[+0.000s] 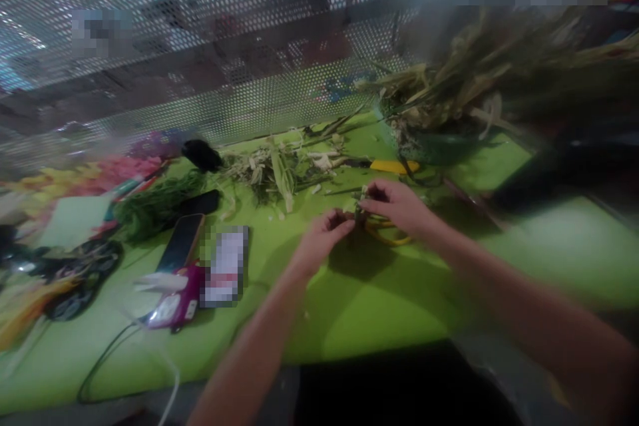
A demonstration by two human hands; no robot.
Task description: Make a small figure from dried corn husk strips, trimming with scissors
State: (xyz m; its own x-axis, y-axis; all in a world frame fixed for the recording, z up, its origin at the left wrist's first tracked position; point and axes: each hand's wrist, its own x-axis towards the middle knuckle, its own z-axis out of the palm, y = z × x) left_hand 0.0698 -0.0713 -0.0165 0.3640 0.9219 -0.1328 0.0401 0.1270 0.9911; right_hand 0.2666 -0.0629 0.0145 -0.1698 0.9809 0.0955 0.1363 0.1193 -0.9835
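Note:
Above the green tabletop, my left hand is closed in a pinch on the lower part of a small green plant stem. The upper end of that stem is pinched by my right hand. Below my right hand lies a yellow loop, perhaps a scissor handle; the rest of it is hidden. Just beyond the hands, a yellow-handled tool with a dark end rests beside a heap of plant trimmings.
Long dried stalks overflow a green basin at the back right. On the left are two phones, one of them a dark phone, a magenta device with a cable, and green netting. A perforated metal screen bounds the far edge.

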